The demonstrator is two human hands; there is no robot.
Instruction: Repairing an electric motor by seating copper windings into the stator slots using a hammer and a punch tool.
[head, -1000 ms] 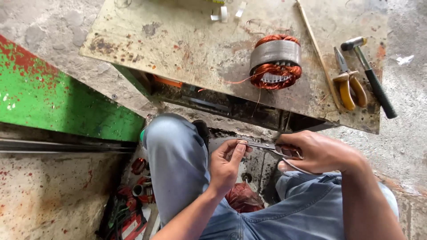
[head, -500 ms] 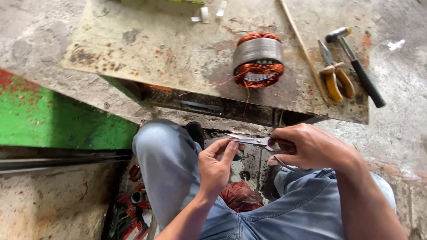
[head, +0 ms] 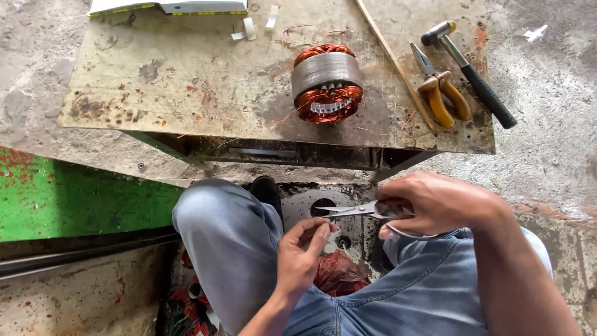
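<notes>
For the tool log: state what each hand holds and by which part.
The right hand holds scissors by the handle loops, blades pointing left. The left hand pinches something thin at its fingertips, too small to identify.

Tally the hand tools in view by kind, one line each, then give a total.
Scissors, held in the right hand: 1
Pliers with yellow grips, on the low table: 1
Hammer with a black handle, on the table: 1
Total: 3
The left hand holds no tool; its fingertips sit just below the scissor blades.
</notes>
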